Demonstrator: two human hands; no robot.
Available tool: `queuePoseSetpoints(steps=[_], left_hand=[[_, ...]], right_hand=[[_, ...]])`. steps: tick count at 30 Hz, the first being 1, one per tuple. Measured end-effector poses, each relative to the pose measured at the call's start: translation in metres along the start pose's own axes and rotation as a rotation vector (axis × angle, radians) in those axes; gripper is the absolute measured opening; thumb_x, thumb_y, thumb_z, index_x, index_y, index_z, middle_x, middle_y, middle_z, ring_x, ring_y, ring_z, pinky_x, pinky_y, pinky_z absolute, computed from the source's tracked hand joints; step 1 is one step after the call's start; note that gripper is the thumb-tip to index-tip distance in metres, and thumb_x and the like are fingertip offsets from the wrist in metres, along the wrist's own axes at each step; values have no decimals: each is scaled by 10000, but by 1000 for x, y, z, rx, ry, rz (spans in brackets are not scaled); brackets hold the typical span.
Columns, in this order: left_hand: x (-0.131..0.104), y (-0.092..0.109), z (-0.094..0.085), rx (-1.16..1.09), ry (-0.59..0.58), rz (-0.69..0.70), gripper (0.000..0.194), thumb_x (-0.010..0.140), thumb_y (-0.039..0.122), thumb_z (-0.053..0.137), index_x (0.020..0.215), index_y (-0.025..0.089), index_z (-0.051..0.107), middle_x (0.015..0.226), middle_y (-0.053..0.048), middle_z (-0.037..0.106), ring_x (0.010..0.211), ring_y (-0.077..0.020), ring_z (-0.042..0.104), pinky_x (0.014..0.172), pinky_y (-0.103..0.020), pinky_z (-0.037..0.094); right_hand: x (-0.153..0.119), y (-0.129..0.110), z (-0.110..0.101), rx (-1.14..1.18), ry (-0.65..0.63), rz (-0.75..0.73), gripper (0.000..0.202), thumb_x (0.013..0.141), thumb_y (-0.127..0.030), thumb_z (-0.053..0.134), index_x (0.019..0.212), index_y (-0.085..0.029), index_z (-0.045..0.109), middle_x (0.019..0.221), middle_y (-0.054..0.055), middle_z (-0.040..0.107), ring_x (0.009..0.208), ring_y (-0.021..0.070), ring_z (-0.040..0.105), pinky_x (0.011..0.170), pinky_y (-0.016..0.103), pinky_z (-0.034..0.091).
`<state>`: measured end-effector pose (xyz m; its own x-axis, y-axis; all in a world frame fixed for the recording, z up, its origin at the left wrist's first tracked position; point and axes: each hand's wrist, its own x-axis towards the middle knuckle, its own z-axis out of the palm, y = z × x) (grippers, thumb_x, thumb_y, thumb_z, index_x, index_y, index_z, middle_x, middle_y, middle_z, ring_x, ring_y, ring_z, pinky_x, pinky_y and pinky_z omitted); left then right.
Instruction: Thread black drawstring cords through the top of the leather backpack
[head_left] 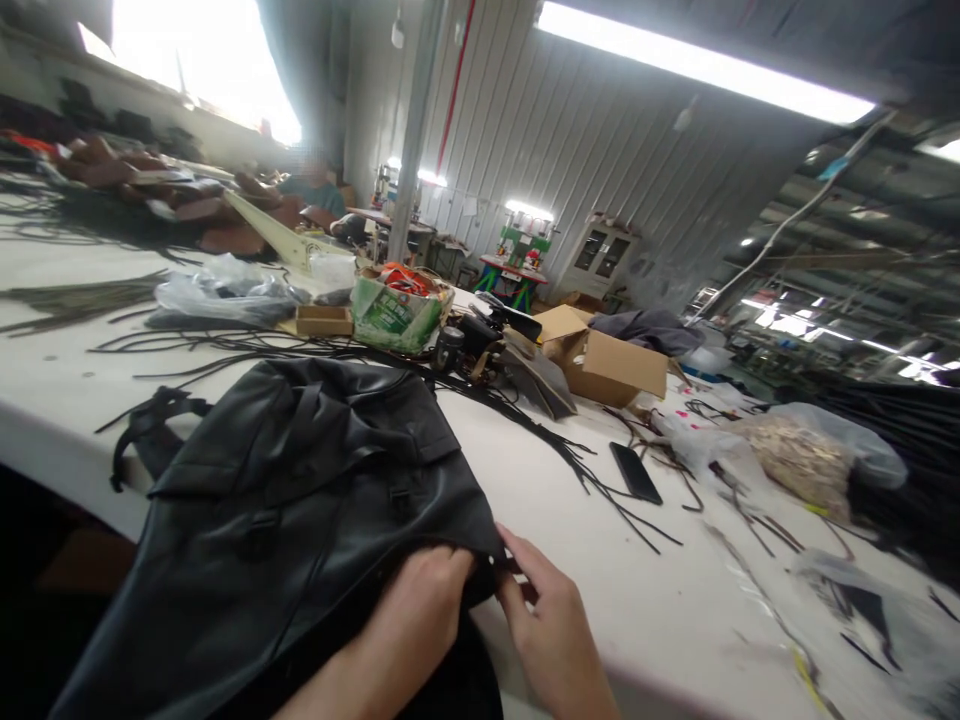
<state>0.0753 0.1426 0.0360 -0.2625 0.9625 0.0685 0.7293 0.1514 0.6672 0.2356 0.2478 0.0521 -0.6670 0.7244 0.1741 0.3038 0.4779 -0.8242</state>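
A black leather garment (300, 520), glossy and creased, with flaps and a strap hanging off its left side, lies spread over the near edge of the long white tabletop (540, 520) and droops off the front towards the person. Both hands meet at its lower right corner. The left hand (424, 610) rests on the leather with its fingers curled over the edge, its grip closed on the material. The right hand (544, 625) is just beside it, thumb and forefinger pinched narrow on the same corner of the leather, the two hands almost touching.

Past the garment, thin black cords (525, 430) trail in loose lines across the tabletop. A flat black phone (635, 472) lies among them, to the right of the garment and apart from it. Farther back stand a green and white carton with orange pieces inside (394, 315), a small brown cardboard tray (324, 320), an open brown cardboard box (607, 365) and a crumpled clear plastic bag (225, 290). On the right a clear bag of pale tan scraps (802, 460) sits near heaps of black material. At the far end of the tabletop another person in a teal top (315, 190) is at work beside brown leather pieces.
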Motion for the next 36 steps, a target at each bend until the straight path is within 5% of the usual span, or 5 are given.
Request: queuePoseSetpoints(steps=[7,12,27,36], left_hand=[[2,-6,6,-68,137,83,340,1095,180,486,923,206,778,950,-98,829,888,-215,786,756,-312,461],[7,-8,16,-49,226,80,373,1098,215,487,811,203,725,853,-82,809,771,-206,771,686,-347,355],[10,-9,26,112,390,175,286,971,76,607,761,213,744,732,-47,802,633,-213,771,603,-352,284],[9,-11,31,149,508,267,254,962,66,610,856,258,737,772,-3,795,647,-202,741,615,-347,379]], right_hand=[[-1,9,-2,34,-8,108,641,1062,-550,597,1587,-195,691,1488,130,730,970,256,747,854,349,665],[-2,3,0,140,-22,178,747,1038,-626,640,1609,-145,658,1066,112,803,715,207,642,669,319,609],[-2,9,3,184,-2,188,762,1022,-639,666,1597,-139,666,1254,130,789,763,223,734,764,347,670],[-3,16,3,242,2,203,786,996,-686,734,1579,-160,688,1290,133,790,801,230,749,789,340,684]])
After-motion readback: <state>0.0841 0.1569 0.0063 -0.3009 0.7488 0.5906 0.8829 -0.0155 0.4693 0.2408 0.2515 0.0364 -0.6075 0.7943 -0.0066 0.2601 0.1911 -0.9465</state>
